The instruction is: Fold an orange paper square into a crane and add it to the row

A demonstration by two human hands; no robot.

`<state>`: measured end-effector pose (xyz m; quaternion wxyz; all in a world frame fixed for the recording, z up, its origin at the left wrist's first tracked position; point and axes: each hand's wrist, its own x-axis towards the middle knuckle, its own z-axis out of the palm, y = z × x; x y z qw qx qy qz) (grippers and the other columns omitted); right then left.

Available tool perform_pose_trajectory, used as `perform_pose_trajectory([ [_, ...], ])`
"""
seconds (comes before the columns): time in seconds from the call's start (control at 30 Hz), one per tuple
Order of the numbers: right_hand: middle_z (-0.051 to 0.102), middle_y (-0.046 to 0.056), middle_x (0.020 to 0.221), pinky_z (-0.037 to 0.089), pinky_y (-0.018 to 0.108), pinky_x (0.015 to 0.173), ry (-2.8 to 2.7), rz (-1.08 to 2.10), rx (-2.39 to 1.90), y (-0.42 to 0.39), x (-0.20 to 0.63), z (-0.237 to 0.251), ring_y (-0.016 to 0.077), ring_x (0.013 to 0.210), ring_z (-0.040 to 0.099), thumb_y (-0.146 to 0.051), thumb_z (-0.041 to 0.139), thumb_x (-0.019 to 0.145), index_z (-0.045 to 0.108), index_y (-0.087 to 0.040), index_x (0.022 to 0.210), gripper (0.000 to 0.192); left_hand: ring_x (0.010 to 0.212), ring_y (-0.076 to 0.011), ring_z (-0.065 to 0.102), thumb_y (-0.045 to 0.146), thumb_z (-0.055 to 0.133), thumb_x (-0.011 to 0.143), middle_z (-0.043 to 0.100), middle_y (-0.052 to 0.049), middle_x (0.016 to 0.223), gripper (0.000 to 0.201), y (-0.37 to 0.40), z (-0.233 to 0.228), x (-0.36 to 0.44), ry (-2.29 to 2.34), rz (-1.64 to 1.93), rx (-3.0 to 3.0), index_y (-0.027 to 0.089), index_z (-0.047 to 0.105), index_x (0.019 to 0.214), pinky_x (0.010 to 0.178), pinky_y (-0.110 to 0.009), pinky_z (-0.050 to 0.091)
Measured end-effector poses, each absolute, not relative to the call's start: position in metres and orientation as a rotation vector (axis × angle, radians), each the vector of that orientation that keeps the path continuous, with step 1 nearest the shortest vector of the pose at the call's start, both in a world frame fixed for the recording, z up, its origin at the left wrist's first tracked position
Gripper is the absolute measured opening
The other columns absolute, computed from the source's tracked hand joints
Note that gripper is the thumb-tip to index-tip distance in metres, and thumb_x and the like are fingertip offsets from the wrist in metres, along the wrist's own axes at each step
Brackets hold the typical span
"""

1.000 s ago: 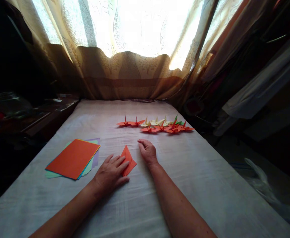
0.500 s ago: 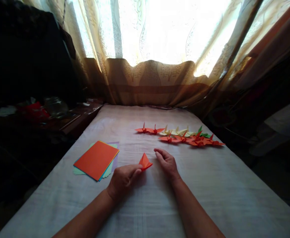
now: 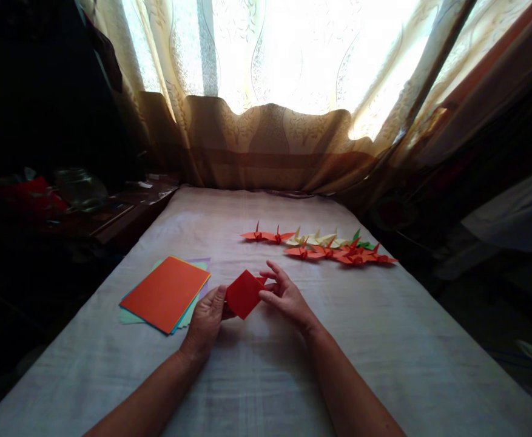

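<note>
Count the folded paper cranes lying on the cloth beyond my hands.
About 9, some overlapping: two orange cranes at the left end, three pale yellow cranes behind, a green crane, and three orange-red cranes in front.

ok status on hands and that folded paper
Left hand and right hand both gripping folded orange paper, lifted off cloth. Paper stack left, cranes beyond. Nothing in the way.

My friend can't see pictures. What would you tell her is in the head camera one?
Two bare hands, left hand and right hand, hold up a folded orange paper square over a cloth-covered table. A stack of colored paper sheets lies to the left, and a row of paper cranes sits farther back, near a sunlit curtain.
</note>
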<state>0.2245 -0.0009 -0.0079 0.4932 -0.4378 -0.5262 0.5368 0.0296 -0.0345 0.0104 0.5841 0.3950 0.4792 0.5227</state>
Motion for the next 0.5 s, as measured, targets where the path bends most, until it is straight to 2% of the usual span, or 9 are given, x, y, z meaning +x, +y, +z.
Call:
perform_pose_trajectory([
  [0.17,0.061,0.005,0.115,0.056,0.026,0.068,-1.218,1.195,-1.078,0.002,0.221,-0.008,0.0096,0.071,0.063,-0.031,0.076,0.068,0.056,-0.027,0.131,0.066,0.07,-0.019,0.07,0.075,0.061,0.073,0.075,-0.009,0.094,0.068,-0.037,0.014,0.026,1.189,1.118,1.056,0.014,0.068,0.104,0.055,-0.026,0.056],
  [0.27,0.06,0.005,0.114,0.055,0.025,0.066,-1.273,1.143,-1.131,0.002,0.227,-0.005,0.0075,0.067,0.06,-0.024,0.071,0.069,0.056,-0.026,0.132,0.065,0.053,-0.0149,0.062,0.071,0.057,0.077,0.073,-0.005,0.079,0.066,-0.036,0.01,0.02,1.224,0.999,1.259,0.015,0.067,0.111,0.043,-0.022,0.045],
  [0.4,0.06,0.004,0.114,0.054,0.024,0.064,-1.505,0.979,-1.208,0.0,0.234,0.001,0.0066,0.063,0.053,-0.014,0.064,0.068,0.057,-0.028,0.132,0.066,0.051,-0.0132,0.059,0.053,0.061,0.08,0.069,0.0,0.071,0.054,-0.033,0.005,0.016,1.305,0.898,1.616,0.017,0.063,0.121,0.05,-0.023,0.044],
  [0.5,0.06,0.004,0.114,0.054,0.025,0.067,-1.617,0.847,-1.261,-0.001,0.234,0.002,0.0079,0.065,0.052,-0.009,0.061,0.067,0.058,-0.027,0.131,0.067,0.055,-0.0133,0.06,0.039,0.056,0.084,0.068,0.003,0.069,0.056,-0.034,0.007,0.016,1.417,0.84,1.843,0.02,0.052,0.136,0.054,-0.023,0.044],
])
